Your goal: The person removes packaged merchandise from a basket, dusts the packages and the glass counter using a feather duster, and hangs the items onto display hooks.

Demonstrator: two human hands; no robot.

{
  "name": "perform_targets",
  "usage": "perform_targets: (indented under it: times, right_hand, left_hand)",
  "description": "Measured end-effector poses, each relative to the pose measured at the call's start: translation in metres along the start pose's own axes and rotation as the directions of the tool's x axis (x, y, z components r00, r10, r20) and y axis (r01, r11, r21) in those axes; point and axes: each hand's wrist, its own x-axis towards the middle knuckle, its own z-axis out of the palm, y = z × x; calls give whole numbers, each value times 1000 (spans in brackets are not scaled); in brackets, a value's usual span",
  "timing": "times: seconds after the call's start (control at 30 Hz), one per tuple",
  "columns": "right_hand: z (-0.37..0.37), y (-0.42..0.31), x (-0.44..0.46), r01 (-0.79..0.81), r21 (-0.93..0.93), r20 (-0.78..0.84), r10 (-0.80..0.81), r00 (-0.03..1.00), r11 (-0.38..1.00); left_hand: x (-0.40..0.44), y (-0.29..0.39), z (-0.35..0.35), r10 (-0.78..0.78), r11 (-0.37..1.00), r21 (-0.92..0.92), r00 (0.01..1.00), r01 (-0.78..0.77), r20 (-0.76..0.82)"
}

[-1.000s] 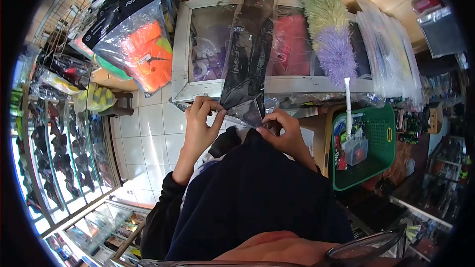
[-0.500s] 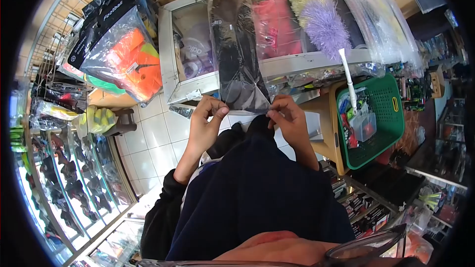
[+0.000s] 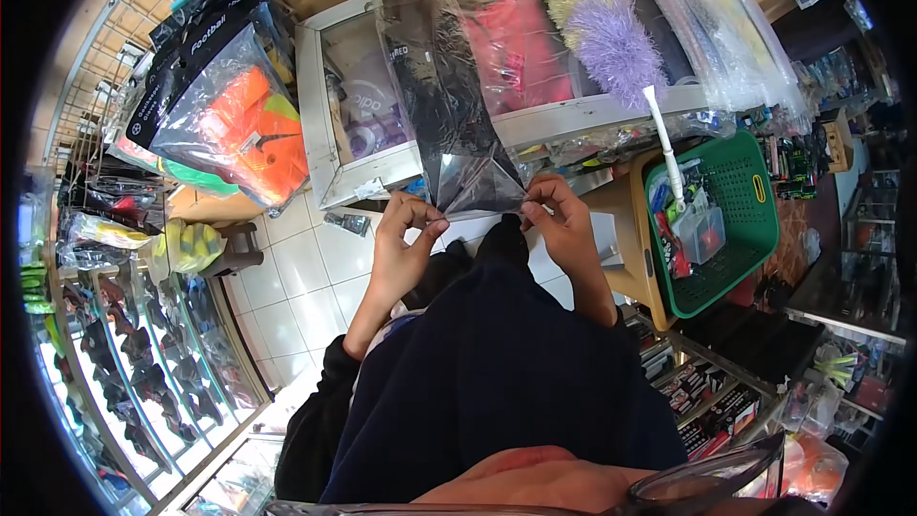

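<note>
Where the bag (image 3: pixel 444 96) ends, both hands (image 3: pixel 403 237) (image 3: pixel 562 220) pinch it.

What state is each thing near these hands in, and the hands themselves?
Plastic packet, near end stretched; sealed or open unclear
Left hand, pinching the packet's left corner
Right hand, pinching the packet's right corner
Feather duster, lying on the display case, handle past the edge
Green basket, open-topped, partly filled

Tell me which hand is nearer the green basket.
Right. The right hand pinches the plastic package at its near right corner, left of the green basket; the left hand, at the near left corner, is farther away.
</note>
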Motion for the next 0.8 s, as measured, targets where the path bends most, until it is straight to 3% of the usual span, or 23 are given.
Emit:
perform_targets:
  times: [0.03, 0.13, 0.2, 0.33, 0.43, 0.5, 0.63, 0.7, 0.8]
  right_hand:
    - [-1, 0, 0, 0, -2, -2, 0, 1000, 1000]
    - [-3, -3, 0, -7, -38, 9, 7, 1000, 999]
    - [-3, -11, 1, 115, -136, 57, -108, 993, 984]
    - [-1, -14, 5, 137, -96, 147, -122, 982, 986]
    - [5, -14, 10, 102, -114, 275, -67, 959, 988]
    - [11, -17, 15, 41, -39, 404, -22, 914, 998]
    - [9, -14, 20, 33, -156, 445, 40, 895, 987]
    - [9, -14, 21, -114, -147, 419, 166, 893, 983]
    - [9, -1, 22, -93, -38, 376, 101, 921, 995]
  left_hand:
    - [0, -2, 0, -33, 996, -83, 999, 35, 21]
    - [0, 1, 1, -21, 997, -72, 1000, 21, 12]
    - [0, -1, 0, -1, 999, -45, 1000, 2, 14]
    - [1, -5, 4, 18, 996, -84, 1000, -18, -4]
    - [2, -8, 6, 96, 993, 63, 995, -95, -3]
    - [3, -7, 5, 78, 995, 61, 997, -78, 9]
    - [5, -9, 4, 99, 991, 83, 995, -101, 24]
    - [4, -7, 5, 83, 994, 74, 997, -83, 1]
    - [3, -3, 9, 76, 994, 80, 996, -73, -38]
